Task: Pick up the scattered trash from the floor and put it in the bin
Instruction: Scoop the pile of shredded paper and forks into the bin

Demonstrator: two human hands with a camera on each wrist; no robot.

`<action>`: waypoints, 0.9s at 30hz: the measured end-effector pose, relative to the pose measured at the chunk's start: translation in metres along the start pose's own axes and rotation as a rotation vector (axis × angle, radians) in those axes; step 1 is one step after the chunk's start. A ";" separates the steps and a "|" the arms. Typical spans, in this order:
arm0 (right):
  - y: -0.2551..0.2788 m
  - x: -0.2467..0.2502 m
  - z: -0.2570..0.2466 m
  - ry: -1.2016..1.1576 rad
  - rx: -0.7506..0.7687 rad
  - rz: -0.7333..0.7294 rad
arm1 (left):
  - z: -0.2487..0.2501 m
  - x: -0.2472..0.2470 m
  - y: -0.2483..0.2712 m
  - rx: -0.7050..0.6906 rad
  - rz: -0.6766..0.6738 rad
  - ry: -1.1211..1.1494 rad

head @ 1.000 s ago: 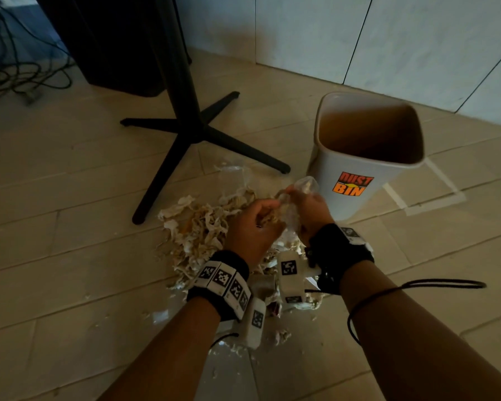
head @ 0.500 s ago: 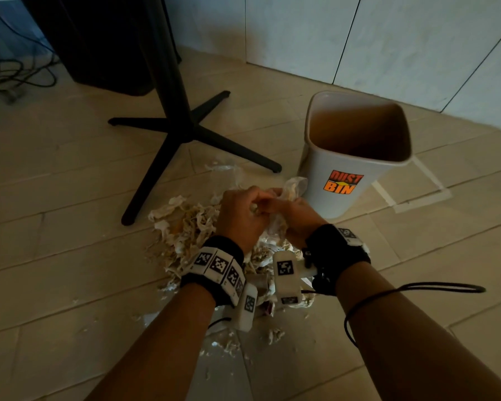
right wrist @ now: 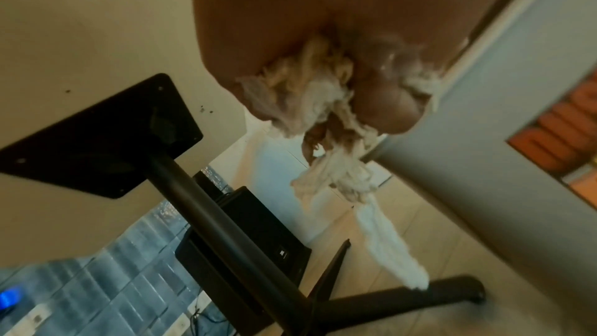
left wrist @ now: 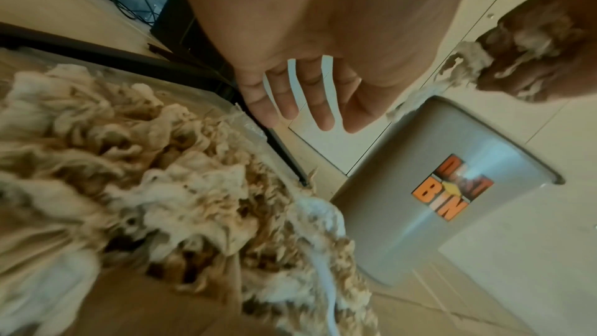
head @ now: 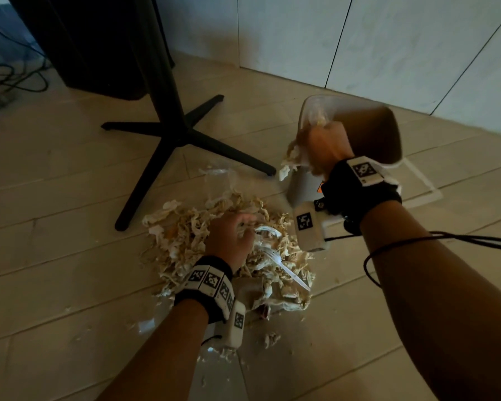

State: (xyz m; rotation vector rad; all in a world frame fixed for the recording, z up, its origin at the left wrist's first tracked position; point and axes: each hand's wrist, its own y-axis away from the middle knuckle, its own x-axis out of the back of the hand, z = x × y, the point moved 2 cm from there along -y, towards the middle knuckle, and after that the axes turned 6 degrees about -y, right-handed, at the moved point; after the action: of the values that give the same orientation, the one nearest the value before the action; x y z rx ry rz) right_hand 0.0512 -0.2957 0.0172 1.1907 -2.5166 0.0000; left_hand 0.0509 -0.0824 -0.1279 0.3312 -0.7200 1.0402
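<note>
Clutching a wad of shredded paper [head: 294, 157], the right hand [head: 326, 146] hangs at the near rim of the bin [head: 388, 131]. Fingers relaxed and spread, the left hand [head: 229, 238] hovers over the trash pile [head: 185, 227] on the floor [head: 55, 256], beside a white plastic fork [head: 284, 266].

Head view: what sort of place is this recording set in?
Probably an office or workroom, indoors: tiled floor, a black pedestal table base, loose cables by the wall, and a bin marked off with floor tape.
</note>
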 end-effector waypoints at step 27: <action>-0.063 0.053 0.012 0.461 -0.049 -0.022 | -0.040 -0.020 -0.078 0.316 -0.522 -0.529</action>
State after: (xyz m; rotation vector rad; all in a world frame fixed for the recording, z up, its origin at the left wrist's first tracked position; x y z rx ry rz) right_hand 0.0635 -0.3774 0.0132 1.0564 -2.0883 0.1847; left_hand 0.1280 -0.1112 -0.1641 1.0372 -0.8739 0.5585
